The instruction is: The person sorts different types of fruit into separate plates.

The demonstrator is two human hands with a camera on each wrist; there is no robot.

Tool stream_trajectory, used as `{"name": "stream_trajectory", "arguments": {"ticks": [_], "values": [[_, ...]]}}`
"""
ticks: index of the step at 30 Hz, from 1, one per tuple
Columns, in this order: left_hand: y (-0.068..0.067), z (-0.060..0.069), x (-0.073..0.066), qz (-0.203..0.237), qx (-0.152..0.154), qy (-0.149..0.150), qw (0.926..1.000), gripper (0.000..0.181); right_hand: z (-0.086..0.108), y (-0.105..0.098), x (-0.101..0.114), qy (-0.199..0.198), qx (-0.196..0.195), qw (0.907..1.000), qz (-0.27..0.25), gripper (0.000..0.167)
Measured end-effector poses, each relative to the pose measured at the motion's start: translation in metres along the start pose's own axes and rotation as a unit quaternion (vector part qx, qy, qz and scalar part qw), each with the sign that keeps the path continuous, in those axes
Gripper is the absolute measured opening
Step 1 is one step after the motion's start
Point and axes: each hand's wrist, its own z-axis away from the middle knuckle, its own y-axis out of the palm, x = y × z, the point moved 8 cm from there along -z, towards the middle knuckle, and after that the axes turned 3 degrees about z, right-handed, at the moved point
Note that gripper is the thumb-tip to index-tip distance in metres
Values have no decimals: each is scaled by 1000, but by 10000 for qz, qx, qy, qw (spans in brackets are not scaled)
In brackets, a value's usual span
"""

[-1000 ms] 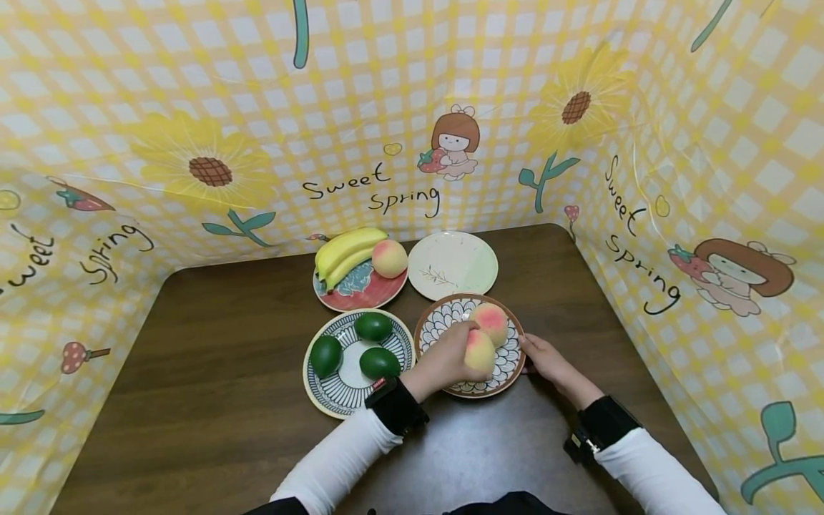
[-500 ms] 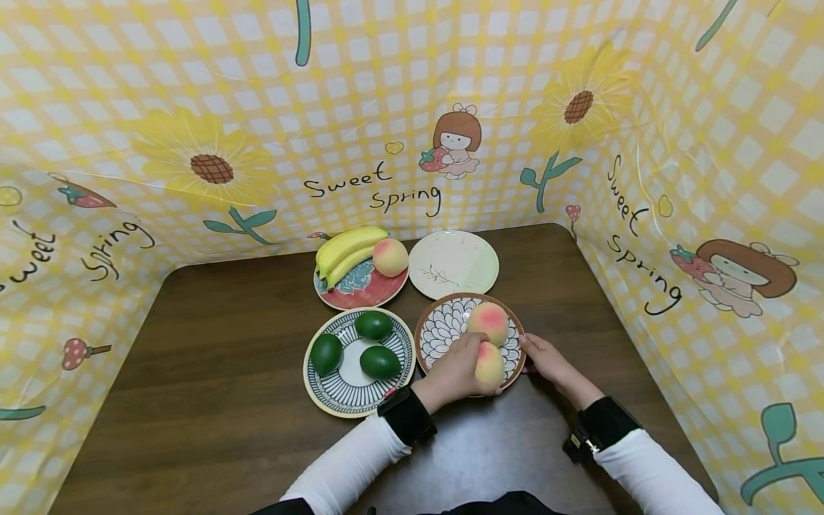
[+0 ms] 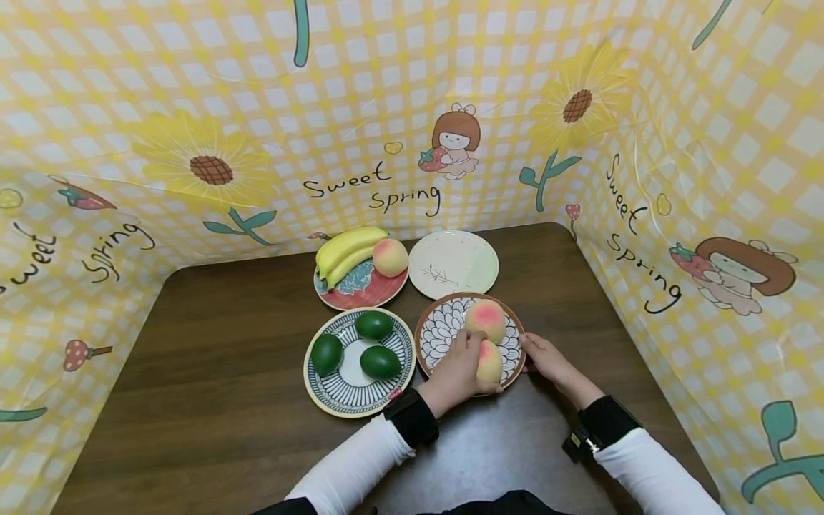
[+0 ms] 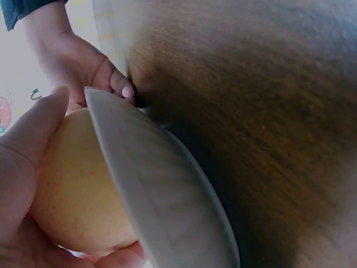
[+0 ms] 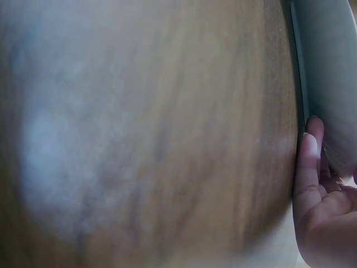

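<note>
Curling round the near peach (image 3: 491,365), the left hand (image 3: 455,372) is holding it inside the plate (image 3: 444,329), close to the edge nearest the person. In the left wrist view, its thumb is lying along one side of the fruit and fingertips are showing on the other. The right hand (image 3: 548,360) is pinching the plate's right rim, with fingers lying under the edge. The far peach (image 3: 486,318) is sitting just beyond, in the same plate; the fingers are partly covering the gap, so whether the two fruits are touching is remaining unclear.

The near peach is looking the likeliest to stray: being round and so close to the edge, it could be rolling onto the table (image 3: 212,372) if the grip is slackening too soon. A nudge from it could also be setting the far peach rolling. If the right hand is lifting its side, the plate could be tipping both. The left wrist's band (image 3: 413,416) is lying close by the striped plate (image 3: 350,408), so a careless sweep could be knocking that and disturbing the avocados (image 3: 380,363).
</note>
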Motion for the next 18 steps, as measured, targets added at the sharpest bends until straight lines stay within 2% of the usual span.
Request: {"name": "stream_trajectory", "arguments": {"ticks": [9, 18], "values": [[2, -4, 3, 74, -51, 75, 9999, 89, -1, 0, -2, 56, -16, 10000, -1, 54], [6, -12, 3, 75, 123, 110, 9998, 86, -3, -1, -6, 101, -61, 9999, -117, 52]]}}
